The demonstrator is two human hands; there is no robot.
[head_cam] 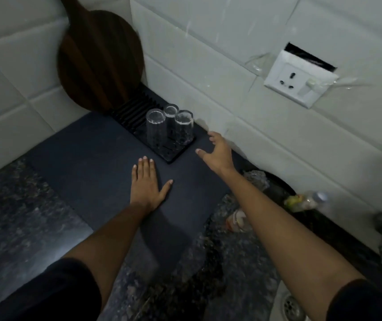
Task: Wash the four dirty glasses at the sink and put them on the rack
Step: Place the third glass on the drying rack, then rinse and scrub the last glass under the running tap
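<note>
1. a dim kitchen corner seen from above, with a dark mat (88,167) laid over a speckled stone counter (11,216).
2. a black ribbed rack (139,112) sits on the mat against the tiled wall (231,72).
3. three clear glasses stand upside down at the rack's near end: one at the front left (155,128), one at the right (183,127), one behind them (171,111).
4. the left hand (147,184) lies flat on the mat, palm down, fingers together, thumb spread, holding nothing, just short of the rack.
5. the right hand (217,151) hovers beside the rack, fingers spread wide, empty.
6. a round wooden board (99,59) leans in the corner behind the rack.
7. a white wall socket (300,82) sits to the right.
8. a sink drain (293,306) shows at the bottom right.
</note>
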